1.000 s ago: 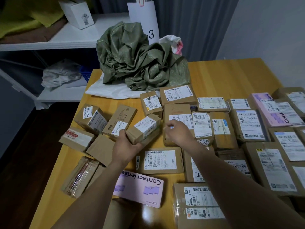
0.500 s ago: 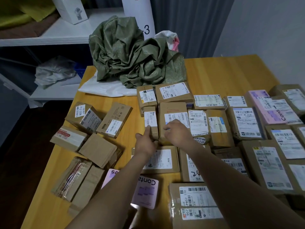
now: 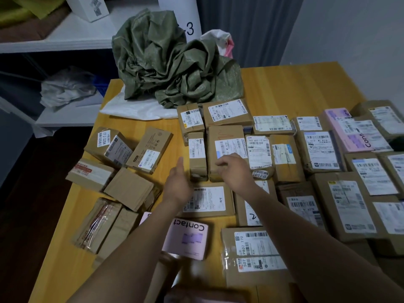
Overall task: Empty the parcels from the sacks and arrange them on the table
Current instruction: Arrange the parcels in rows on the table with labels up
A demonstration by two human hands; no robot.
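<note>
From my feed, at nine o'clock off the wooden desk [image 3: 290, 88] sits a white shelf [image 3: 65, 42] with a crumpled grey bag [image 3: 65, 88] on its lower level. On the desk's left side lies a loose, unsorted cluster: a box labelled 172320A [image 3: 109, 145], a long kraft box [image 3: 150, 153] tilted beside it, a red-taped parcel [image 3: 90, 172], a plain carton [image 3: 130, 189] and a clear-taped parcel [image 3: 96, 225] at about eight o'clock. At twelve o'clock the emptied green sack [image 3: 168, 62] is heaped on a flat white sack [image 3: 140, 107]. My left hand [image 3: 178, 186] hovers with its grip spread and holding nothing, thumb up, just beside a narrow upright-labelled parcel [image 3: 197, 156] that stands in the tidy rows. Below that arm a pink contact lens box [image 3: 188, 239] lies partly under my forearm. My right hand [image 3: 235, 171] rests over the lower edge of a taller brown parcel [image 3: 226, 149], fingers curled down onto it; I cannot tell whether the grip is pinching it or only touching. From centre to three o'clock, labelled parcels lie edge to edge in rows, including one marked P802 T70 [image 3: 253, 254] at five o'clock and a second pink box [image 3: 354, 130] at two o'clock.
</note>
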